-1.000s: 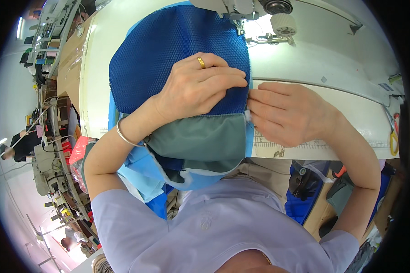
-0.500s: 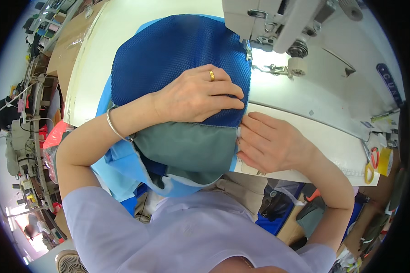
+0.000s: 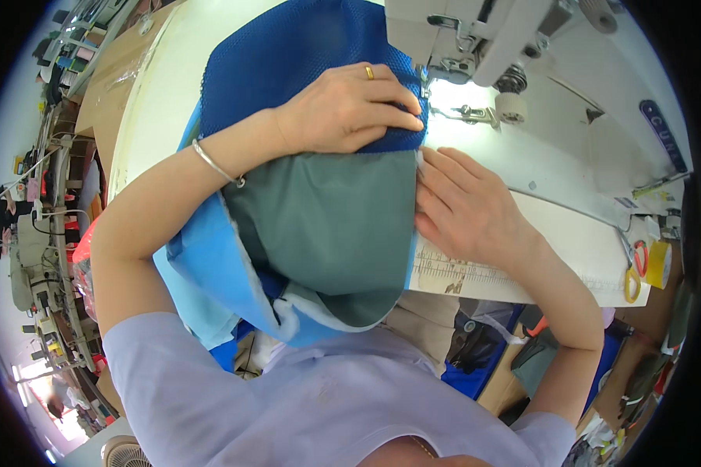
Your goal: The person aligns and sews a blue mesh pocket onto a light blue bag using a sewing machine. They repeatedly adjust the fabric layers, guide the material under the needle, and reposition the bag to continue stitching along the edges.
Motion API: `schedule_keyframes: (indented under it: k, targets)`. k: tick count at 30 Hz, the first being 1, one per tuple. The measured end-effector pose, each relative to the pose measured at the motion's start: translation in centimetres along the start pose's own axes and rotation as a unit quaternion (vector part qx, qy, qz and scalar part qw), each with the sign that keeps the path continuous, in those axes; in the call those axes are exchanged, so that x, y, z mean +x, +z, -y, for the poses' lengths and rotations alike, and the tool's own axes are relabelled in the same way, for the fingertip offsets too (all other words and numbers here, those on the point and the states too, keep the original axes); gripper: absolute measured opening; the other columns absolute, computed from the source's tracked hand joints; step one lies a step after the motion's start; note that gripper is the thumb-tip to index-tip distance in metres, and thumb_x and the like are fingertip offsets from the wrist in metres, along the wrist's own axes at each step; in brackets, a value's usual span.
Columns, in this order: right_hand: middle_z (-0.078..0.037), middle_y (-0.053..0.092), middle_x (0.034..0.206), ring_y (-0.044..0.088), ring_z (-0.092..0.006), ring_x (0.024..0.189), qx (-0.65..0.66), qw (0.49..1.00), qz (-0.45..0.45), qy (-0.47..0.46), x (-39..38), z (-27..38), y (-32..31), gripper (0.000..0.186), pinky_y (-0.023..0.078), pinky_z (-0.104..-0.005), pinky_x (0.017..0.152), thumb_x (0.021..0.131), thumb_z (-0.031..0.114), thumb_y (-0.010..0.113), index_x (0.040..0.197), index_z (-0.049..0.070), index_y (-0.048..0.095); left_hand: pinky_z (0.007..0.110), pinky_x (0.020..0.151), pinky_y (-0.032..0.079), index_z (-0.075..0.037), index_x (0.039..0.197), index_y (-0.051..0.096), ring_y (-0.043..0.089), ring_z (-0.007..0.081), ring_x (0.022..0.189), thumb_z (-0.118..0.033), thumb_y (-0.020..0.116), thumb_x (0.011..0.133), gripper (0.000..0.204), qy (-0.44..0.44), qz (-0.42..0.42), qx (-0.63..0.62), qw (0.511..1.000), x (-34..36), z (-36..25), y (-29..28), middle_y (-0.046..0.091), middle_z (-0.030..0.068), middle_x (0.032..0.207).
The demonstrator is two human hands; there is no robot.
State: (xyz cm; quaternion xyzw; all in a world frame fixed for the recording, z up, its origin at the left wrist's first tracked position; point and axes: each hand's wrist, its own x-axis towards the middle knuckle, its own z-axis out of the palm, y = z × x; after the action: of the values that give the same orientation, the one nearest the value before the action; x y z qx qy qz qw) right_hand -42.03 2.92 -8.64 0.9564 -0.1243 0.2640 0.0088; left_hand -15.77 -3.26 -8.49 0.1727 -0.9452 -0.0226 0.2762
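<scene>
Layered fabric lies on the sewing table (image 3: 553, 233): dark blue mesh (image 3: 288, 54) at the far end, joined to a grey-green panel (image 3: 335, 226) nearer me. Light blue fabric (image 3: 206, 241) shows beneath and hangs over the front edge. My left hand (image 3: 350, 109) rests flat on the mesh, fingers stretched toward its right edge, near the presser foot (image 3: 424, 82) of the sewing machine (image 3: 498, 43). Just below the foot, my right hand (image 3: 467, 202) pinches the fabric's right edge where mesh and grey-green panel meet. Its fingertips are partly hidden.
Scissors with orange and yellow handles (image 3: 632, 288) lie at the table's right end beside a yellow tape roll (image 3: 659, 265). A printed ruler scale (image 3: 444, 268) runs along the front edge. Cardboard (image 3: 113, 93) stands at the left. A fan (image 3: 125, 451) is at lower left.
The fabric has moved away from me along the machine, and the mesh edge now lies under or beside the foot. Both hands have travelled forward with it; more grey-green panel shows.
</scene>
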Motion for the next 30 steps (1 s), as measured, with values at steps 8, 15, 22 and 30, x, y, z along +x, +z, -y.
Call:
schedule_keyframes:
  k: [8,15,22,30]
  targets:
    - [-0.015,0.066,0.096,0.065,-0.0321,0.099,0.050,0.993,0.022,-0.101,-0.7,3.2,-0.2,0.016,0.055,-0.0418,0.084,0.069,0.016,0.066,0.078,0.006,0.058,0.037,0.088,0.056,-0.009,0.112,0.077,0.064,0.0250,0.094,0.002,0.065,0.077,0.039,0.009,0.032,-0.001,0.999,0.3,0.3,-0.5,0.072,0.0063,0.117]
    - [-0.010,0.068,0.084,0.067,-0.0297,0.088,0.004,0.989,-0.014,-0.144,-0.3,4.6,-0.1,0.017,0.048,-0.0350,0.070,0.079,0.024,0.067,0.076,0.008,0.060,0.038,0.084,0.058,-0.008,0.112,0.077,0.067,0.0298,0.095,0.003,0.066,0.079,0.036,-0.050,0.094,0.025,0.994,1.7,-1.8,-2.2,0.073,0.0075,0.117]
    - [-0.004,0.064,0.076,0.065,-0.0245,0.082,0.002,0.988,-0.050,-0.145,-0.6,5.1,1.2,0.016,0.044,-0.0333,0.066,0.078,0.026,0.068,0.073,0.013,0.061,0.036,0.070,0.056,-0.008,0.112,0.077,0.068,0.0253,0.079,0.003,0.070,0.083,0.032,-0.216,0.002,0.117,0.969,1.3,-11.7,-0.7,0.072,0.0069,0.096]
    - [0.001,0.058,0.073,0.062,-0.0198,0.076,0.039,0.988,-0.075,-0.133,-0.7,4.8,0.9,0.012,0.043,-0.0312,0.064,0.078,0.025,0.067,0.072,0.016,0.061,0.031,0.059,0.055,-0.010,0.107,0.078,0.069,0.0214,0.071,0.002,0.075,0.081,0.029,-0.144,0.066,0.098,0.983,2.4,-8.8,-1.5,0.072,0.0057,0.093]
